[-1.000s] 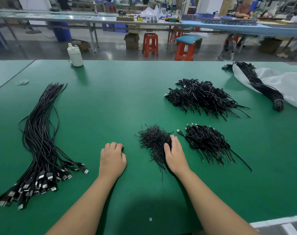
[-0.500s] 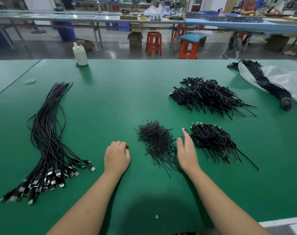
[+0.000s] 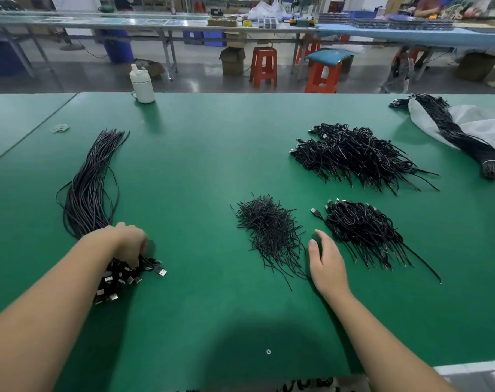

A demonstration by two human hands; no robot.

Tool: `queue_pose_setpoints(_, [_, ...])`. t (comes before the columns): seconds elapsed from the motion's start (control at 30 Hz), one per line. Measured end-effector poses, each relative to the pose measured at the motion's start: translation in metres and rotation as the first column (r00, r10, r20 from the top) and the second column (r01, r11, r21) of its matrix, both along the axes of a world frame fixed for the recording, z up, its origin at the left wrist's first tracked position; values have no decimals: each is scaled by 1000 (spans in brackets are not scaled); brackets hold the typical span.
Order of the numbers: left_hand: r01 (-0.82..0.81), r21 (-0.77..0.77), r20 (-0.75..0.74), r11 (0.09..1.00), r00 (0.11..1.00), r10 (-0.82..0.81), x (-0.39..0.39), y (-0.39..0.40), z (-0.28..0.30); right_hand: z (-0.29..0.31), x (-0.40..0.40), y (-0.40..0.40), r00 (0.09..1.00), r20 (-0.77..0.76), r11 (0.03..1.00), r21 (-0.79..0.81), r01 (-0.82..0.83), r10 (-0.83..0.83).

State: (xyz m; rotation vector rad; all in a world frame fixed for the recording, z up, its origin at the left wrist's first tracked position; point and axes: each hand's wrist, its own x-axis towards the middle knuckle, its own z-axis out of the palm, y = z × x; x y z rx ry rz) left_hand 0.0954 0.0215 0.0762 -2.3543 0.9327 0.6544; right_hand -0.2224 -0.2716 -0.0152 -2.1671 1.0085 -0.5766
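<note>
Long cable bundle (image 3: 90, 188): lies at 9 o'clock on the tabletop (image 3: 198, 154), running from 11 toward 7, plug ends nearest the person.
Left grip (image 3: 130, 244): fingers curled down round the bundle's plug end, grasping it.
Right grip (image 3: 328, 264): released, fingers straight, resting on the tabletop at 5 o'clock.
Short wire pile (image 3: 269, 230): just beside the right grip, at its 10 o'clock.
Small cable pile (image 3: 362, 230): near the right grip, at its 1 o'clock.
Large cable pile (image 3: 353, 157): 2 o'clock, beyond the small pile.
Tied bundle (image 3: 461, 137): far 2 o'clock, lying on a white bag (image 3: 484, 123).
White bottle (image 3: 142, 86): upright at 11 o'clock, at the far edge.
Rubber bands (image 3: 60, 127): 10 o'clock, beside the long bundle's far end.
</note>
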Motion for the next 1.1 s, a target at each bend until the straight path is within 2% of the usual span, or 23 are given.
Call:
queue_pose_setpoints(0.13, [12, -251, 1, 968, 1000, -12, 3, 4, -14, 2, -1, 1, 1000, 3, 1000, 3, 16, -16])
queue_pose_setpoints(0.3, [43, -428, 37, 903, 999, -30, -3, -8, -13, 3, -2, 2, 1000, 6, 1000, 4, 15, -15])
queue_pose_setpoints(0.47, [115, -736, 78, 668, 993, -85, -28, -41, 2, 5, -3, 2, 1000, 11, 1000, 11, 11, -11])
queue_pose_setpoints(0.6, [161, -778, 138, 607, 987, -85, -65, -75, 13, 5, -4, 3, 1000, 9, 1000, 22, 17, -17])
queue_pose_setpoints(0.67, [108, -826, 50, 553, 992, -119, -85, -90, 14, 6, -5, 4, 1000, 11, 1000, 25, 15, -15])
queue_pose_setpoints(0.73, [-21, -887, -101, 460, 984, -149, -107, -105, 16, 7, -5, 4, 1000, 19, 999, 30, 15, -15])
queue_pose_setpoints(0.77, [-147, -901, -229, 409, 960, -160, -117, -111, 16, 8, -5, 4, 999, 27, 999, 35, 16, -17])
queue_pose_setpoints(0.8, [-320, -879, -398, 353, 901, -174, -127, -117, 17, 9, -5, 4, 999, 41, 999, 43, 18, -20])
queue_pose_setpoints(0.87, [-615, -754, -656, 229, 720, -228, -147, -128, 18, 12, -6, 6, 996, 86, 997, 69, 26, -32])
queue_pose_setpoints(1.0, [-817, -567, -808, 104, 529, -259, -171, -142, 13, 26, -8, 13, 983, 177, 998, 58, 28, -38])
queue_pose_setpoints(1.1, [-963, -270, -903, -20, 260, -342, -184, -152, 15, 51, -1, 26, 962, 270, 994, 87, -58, 32])
